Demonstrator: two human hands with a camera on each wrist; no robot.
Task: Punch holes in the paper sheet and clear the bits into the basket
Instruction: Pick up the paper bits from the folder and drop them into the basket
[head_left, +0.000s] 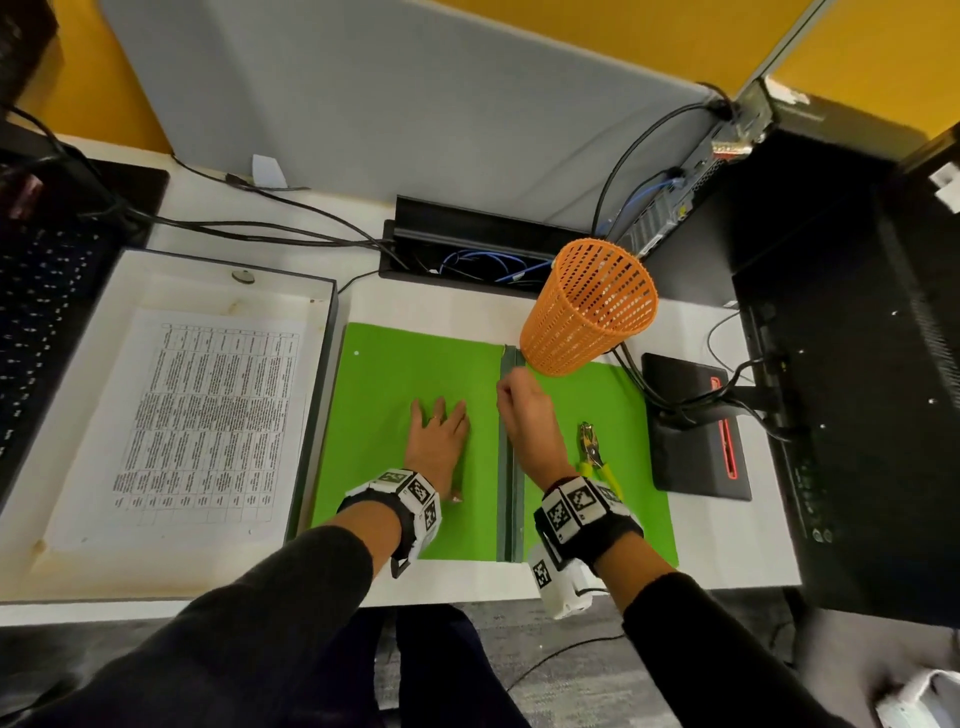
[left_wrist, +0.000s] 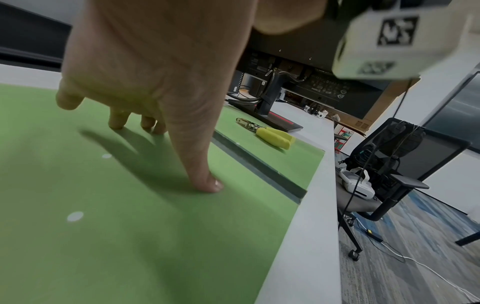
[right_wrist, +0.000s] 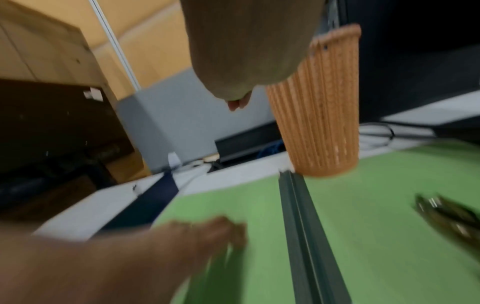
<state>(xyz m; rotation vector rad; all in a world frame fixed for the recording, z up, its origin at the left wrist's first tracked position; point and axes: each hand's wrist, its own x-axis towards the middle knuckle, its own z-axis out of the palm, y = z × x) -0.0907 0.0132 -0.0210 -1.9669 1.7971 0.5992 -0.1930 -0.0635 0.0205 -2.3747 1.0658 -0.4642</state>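
Note:
A green folder (head_left: 395, 374) lies open on the desk, with a dark spine (head_left: 510, 493) down its middle. My left hand (head_left: 439, 431) lies flat on its left leaf, fingers spread, fingertips (left_wrist: 207, 185) pressing the green sheet (left_wrist: 130, 236). Two small white dots (left_wrist: 75, 216) show on that sheet. My right hand (head_left: 519, 410) hovers over the spine just below the orange mesh basket (head_left: 587, 312), its fingertips (right_wrist: 237, 102) pinched together; anything between them is too small to see. The yellow-handled hole punch (head_left: 592, 452) lies untouched on the right leaf.
A white tray (head_left: 322, 364) holding a printed sheet (head_left: 208, 405) sits left of the folder. A monitor stand base (head_left: 696, 431) and monitor (head_left: 857, 364) stand to the right. An open cable trough (head_left: 467, 244) runs behind. A keyboard (head_left: 41, 291) is far left.

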